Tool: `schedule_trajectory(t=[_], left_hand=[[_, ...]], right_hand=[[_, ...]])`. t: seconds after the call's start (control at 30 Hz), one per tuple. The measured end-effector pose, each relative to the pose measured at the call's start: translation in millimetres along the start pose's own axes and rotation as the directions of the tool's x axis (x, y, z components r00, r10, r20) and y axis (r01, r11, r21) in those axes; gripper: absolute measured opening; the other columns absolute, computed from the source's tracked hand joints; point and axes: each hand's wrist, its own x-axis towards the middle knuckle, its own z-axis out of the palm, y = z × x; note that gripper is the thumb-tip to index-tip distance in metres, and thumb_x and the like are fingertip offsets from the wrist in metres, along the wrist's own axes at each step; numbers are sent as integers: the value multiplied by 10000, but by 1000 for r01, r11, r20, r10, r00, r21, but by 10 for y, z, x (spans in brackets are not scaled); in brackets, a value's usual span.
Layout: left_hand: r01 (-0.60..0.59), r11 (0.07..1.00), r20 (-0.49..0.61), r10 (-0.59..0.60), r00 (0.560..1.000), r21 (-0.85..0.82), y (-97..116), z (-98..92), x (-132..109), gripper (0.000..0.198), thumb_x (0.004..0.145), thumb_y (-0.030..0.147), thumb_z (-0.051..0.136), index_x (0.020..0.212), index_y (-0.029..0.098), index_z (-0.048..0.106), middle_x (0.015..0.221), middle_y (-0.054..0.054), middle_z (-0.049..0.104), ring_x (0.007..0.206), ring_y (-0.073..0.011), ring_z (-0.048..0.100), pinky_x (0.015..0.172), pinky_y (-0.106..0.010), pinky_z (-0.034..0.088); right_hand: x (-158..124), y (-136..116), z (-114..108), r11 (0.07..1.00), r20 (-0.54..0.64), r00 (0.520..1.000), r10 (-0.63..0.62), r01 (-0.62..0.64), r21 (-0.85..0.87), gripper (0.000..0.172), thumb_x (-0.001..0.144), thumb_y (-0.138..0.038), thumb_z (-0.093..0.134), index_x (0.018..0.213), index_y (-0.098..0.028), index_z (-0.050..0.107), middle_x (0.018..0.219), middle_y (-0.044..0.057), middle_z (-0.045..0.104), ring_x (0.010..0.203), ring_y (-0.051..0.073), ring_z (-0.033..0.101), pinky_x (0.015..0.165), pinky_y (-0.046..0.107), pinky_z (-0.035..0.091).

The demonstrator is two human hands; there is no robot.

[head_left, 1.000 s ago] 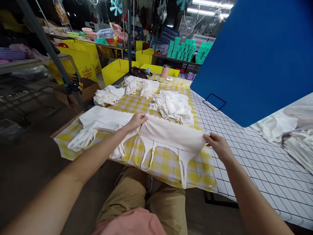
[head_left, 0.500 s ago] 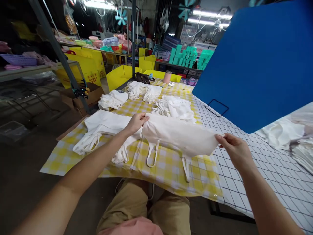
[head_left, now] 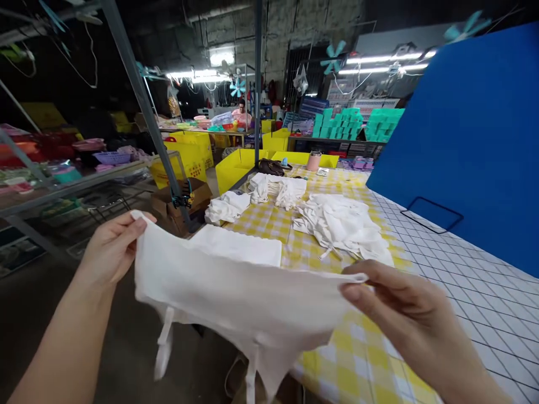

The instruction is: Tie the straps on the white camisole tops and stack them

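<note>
A white bra top (head_left: 236, 292) with thin straps hangs stretched in the air between my two hands, its straps dangling below. My left hand (head_left: 110, 247) pinches one end of its edge, out past the table's left side. The opposite end is pinched between thumb and fingers of my right hand (head_left: 408, 314), above the yellow checked cloth (head_left: 362, 342). Behind the held piece, another white garment (head_left: 240, 247) lies flat, partly hidden. A loose heap of white garments (head_left: 345, 224) sits to its right.
Farther back lie folded white garments (head_left: 278, 188) and a smaller pile (head_left: 227, 206). A pink cup (head_left: 313, 161) and a dark bag (head_left: 272, 167) stand at the far end. A blue board (head_left: 467, 151) rises on the right; a metal post (head_left: 147, 106) stands left. A person (head_left: 241, 115) is in the background.
The bra top has been lifted off the table and brought closer, stretched wider. My left hand has moved left and nearer. The view has tilted up.
</note>
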Motion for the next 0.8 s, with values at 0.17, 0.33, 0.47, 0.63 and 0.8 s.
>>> schedule_trajectory(t=[0.17, 0.33, 0.47, 0.63, 0.8], left_hand=[[148, 985, 62, -154, 986, 87, -533, -220, 475, 414, 524, 434, 745, 799, 162, 598, 631, 4, 641, 597, -166, 588, 534, -240, 461], [60, 888, 153, -145, 978, 456, -1279, 48, 1052, 455, 599, 550, 604, 747, 119, 609, 704, -64, 671, 689, -212, 614, 586, -271, 460], [4, 698, 161, -171, 972, 716, -1647, 315, 1340, 273, 712, 391, 509, 680, 133, 592, 729, -67, 675, 753, -216, 621, 617, -251, 433], [-9, 507, 118, -183, 976, 862, -1784, 479, 1404, 186, 750, 292, 498, 647, 164, 585, 726, -83, 662, 817, -252, 616, 651, -272, 402], [-25, 274, 74, -167, 983, 961, -1761, 583, 1299, 248, 827, 348, 440, 848, 177, 618, 887, -140, 659, 896, -296, 610, 673, -319, 413]], right_hand=[[449, 486, 695, 988, 59, 988, 142, -145, 60, 352, 793, -450, 509, 560, -190, 471, 509, -25, 462, 487, 104, 434, 451, 217, 325], [806, 1444, 1320, 913, 67, 912, 406, -401, -70, 285, 744, -371, 466, 522, -197, 424, 476, -13, 498, 481, 118, 451, 495, 236, 322], [942, 1853, 1509, 864, -5, 880, 476, -468, -183, 265, 712, -300, 482, 487, -206, 379, 447, -24, 457, 462, 117, 412, 494, 244, 286], [1019, 1955, 1489, 821, -49, 865, 500, -491, -293, 245, 723, -260, 482, 509, -205, 374, 499, -25, 468, 512, 124, 421, 511, 241, 264], [1050, 2005, 1504, 786, -51, 855, 516, -496, -370, 225, 751, -261, 480, 547, -204, 402, 533, -16, 495, 535, 129, 421, 521, 241, 255]])
